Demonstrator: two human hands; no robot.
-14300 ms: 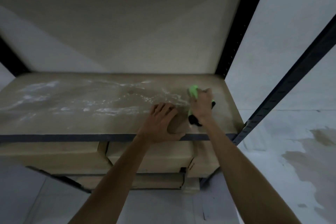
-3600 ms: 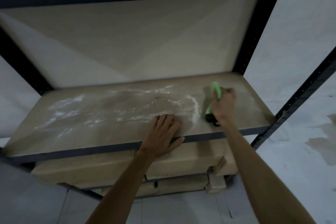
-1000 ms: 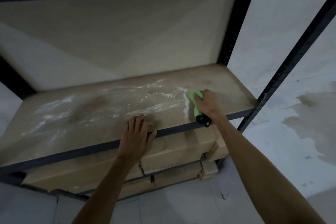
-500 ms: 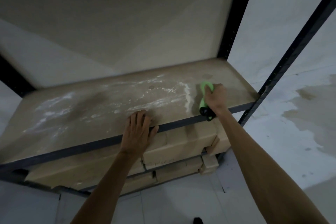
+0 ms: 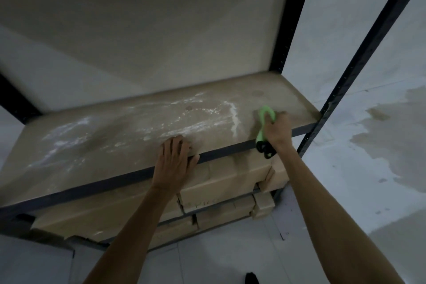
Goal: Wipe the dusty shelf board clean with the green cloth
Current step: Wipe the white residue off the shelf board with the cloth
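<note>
While leaning on the front rail (image 5: 115,182) of the shelf board (image 5: 129,145) with the left hand (image 5: 174,159), fingers straight and spread flat, holding nothing, grips the green cloth (image 5: 265,116) in the right hand (image 5: 277,130), fingers curled round it. Holds the cloth on the right part of the board, near the front edge, with the two hands well apart. Lets a black end (image 5: 265,151) of the cloth hang over the dark rail just below the right wrist. Shows white dust (image 5: 69,128) smeared across the middle and left of the board, and a curved white ridge (image 5: 234,120) of it just left of the cloth. Shows bare brown wood in the strip round the cloth and out to the right edge. Has cardboard boxes (image 5: 230,180) stacked on the lower level under the board, dark metal posts (image 5: 368,46) at the right corners, and a pale floor (image 5: 345,191) with a darker stain (image 5: 396,140) beyond them
</note>
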